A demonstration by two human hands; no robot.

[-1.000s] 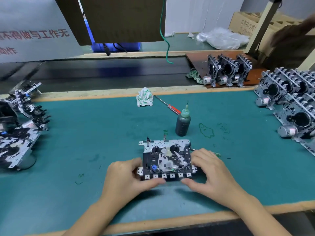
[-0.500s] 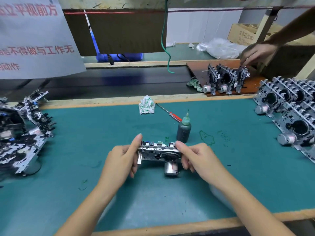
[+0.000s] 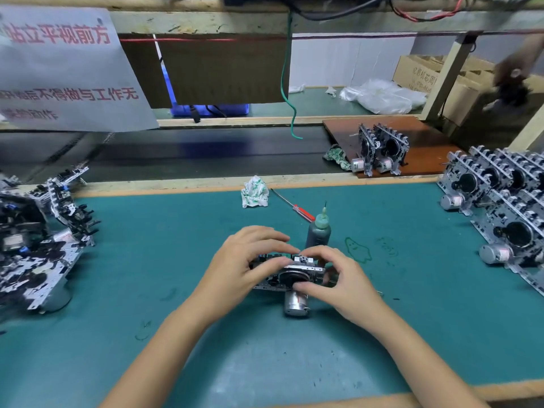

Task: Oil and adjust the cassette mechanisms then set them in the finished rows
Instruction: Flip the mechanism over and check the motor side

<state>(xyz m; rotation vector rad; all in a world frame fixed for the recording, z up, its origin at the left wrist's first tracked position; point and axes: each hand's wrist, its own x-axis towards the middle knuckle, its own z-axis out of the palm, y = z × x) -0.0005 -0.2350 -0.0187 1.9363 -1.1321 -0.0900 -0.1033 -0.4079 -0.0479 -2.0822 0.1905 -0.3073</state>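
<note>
Now turned motor-side up at near centre of the green mat (image 3: 176, 290), the silver-and-black cassette mechanism (image 3: 290, 276) is gripped by left hand (image 3: 247, 260) and right hand (image 3: 335, 278), apparently for adjustment.

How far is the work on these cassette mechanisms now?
Done: finished mechanisms stand upright in rows at the right. In hand: the left hand and right hand both hold one mechanism on the green mat, motor toward the camera; the oil bottle stands untouched behind it. Left: the pile at the left still waits.
</note>
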